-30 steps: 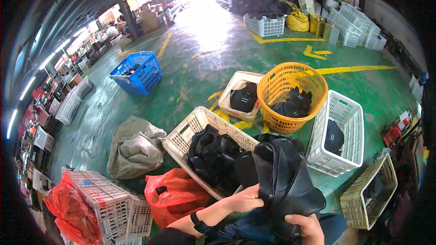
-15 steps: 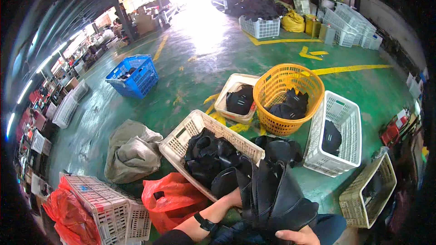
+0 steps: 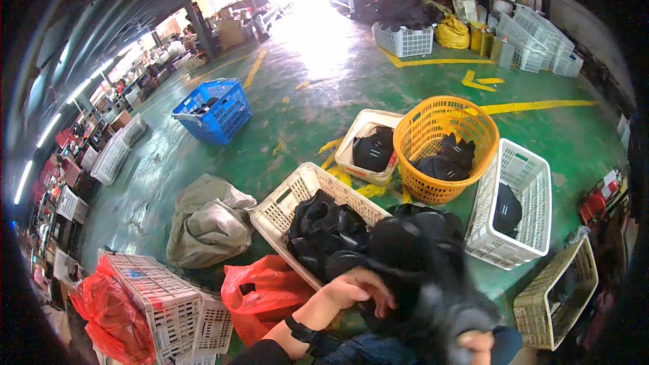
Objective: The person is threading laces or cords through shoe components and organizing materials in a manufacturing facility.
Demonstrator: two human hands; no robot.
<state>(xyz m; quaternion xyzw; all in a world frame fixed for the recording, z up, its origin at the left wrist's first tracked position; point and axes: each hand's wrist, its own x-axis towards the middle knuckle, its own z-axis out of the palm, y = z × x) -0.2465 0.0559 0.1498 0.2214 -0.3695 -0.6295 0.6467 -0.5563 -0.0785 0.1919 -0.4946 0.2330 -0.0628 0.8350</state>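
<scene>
My right hand (image 3: 476, 343) is closed on a bundle of black stitched, leather-like pieces (image 3: 426, 297) at the lower middle; its thumb lies over their near end. The bundle is smeared by motion. Against the left side of these pieces is my left hand (image 3: 355, 290), its fingers loosely bent and spread, with nothing visible gripped in them. A dark band circles the left wrist. Just beyond my hands, a cream plastic crate (image 3: 280, 206) holds a heap of similar black pieces (image 3: 324, 223). More black pieces lie behind the bundle, partly hidden by it.
An orange basket (image 3: 412, 132), a small cream bin (image 3: 368, 118) and a white crate (image 3: 534, 155) hold black pieces. To the left are a red plastic bag (image 3: 263, 290), a grey sack (image 3: 209, 223), stacked crates (image 3: 165, 304) and a blue crate (image 3: 223, 118). A beige crate (image 3: 527, 318) tilts at right.
My left hand has come out from behind the black pieces to their near left side. The bundle in my right hand has shifted and blurred. The whole view has swung slightly left.
</scene>
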